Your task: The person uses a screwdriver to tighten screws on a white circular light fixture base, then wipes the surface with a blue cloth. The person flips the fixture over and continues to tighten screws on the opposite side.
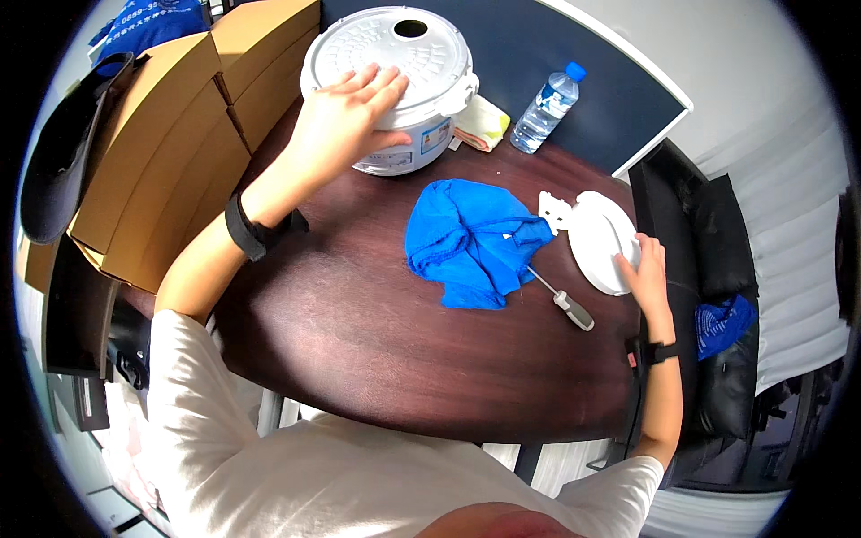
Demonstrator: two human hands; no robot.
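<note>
My left hand (359, 112) lies with its fingers spread on the grey lid of a round white tub-like appliance (395, 161). The lid has a dark round hole near its far side. At the right edge of the table my right hand (647, 273) grips the rim of a white round cover (596, 238), thumb on its top. A small white plate with cut-outs (553, 212) touches the cover's left side. Beside it lies a crumpled blue cloth (475, 238). A screwdriver with a grey handle (574, 311) points its shaft under the cloth's edge.
Brown cardboard boxes (157, 152) are stacked along the left, with a dark cap (67, 161) against them. A water bottle with a blue cap (545, 109) and a folded cloth (482, 123) stand near the dark partition (529, 45). A black sofa (717, 233) is at right.
</note>
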